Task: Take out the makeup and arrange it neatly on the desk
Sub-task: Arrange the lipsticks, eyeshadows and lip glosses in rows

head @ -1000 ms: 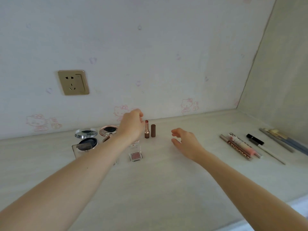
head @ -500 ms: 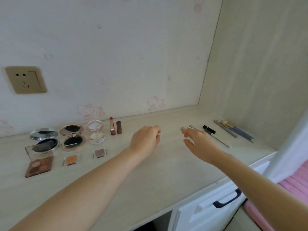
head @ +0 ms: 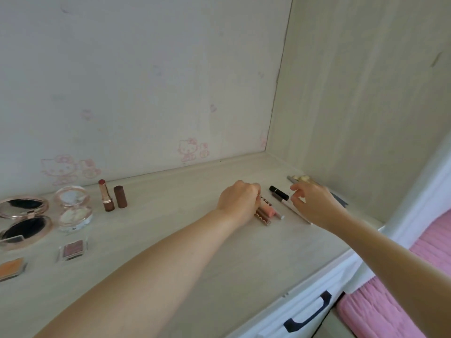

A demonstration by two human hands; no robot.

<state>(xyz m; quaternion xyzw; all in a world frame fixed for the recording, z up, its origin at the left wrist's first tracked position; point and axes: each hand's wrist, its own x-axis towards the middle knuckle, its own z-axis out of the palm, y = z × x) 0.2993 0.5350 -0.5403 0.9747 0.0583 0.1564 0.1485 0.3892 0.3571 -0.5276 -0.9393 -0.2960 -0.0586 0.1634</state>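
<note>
1. The fingers of the left hand (head: 240, 202) are curled down over the far ends of the lip gloss tubes (head: 264, 211); contact appears to be a grip, though the hand hides the fingertips.
2. The right hand (head: 314, 203) hovers with fingers loosely bent, thumb and forefinger close together above the white pencil (head: 296, 211); whether it pinches anything cannot be told.
3. The tubes lie flat on the desk (head: 185, 252), side by side, just left of the white pencil and a black-capped tube (head: 278, 192).
4. Behind the right hand, near the side wall (head: 366, 93), lie brushes (head: 301, 178), partly hidden.
5. To the left, well apart from the hands: an uncapped lipstick (head: 105, 195) standing upright, its brown cap (head: 120, 196) just beside it, a round compact (head: 73, 206), an open mirrored compact (head: 23, 217), and two small eyeshadow pans (head: 72, 250).
6. Bare desk surface lies between the lipstick cap and the left hand, and forward to the front edge.
7. Below that edge sits a white drawer with a dark handle (head: 308, 313).
</note>
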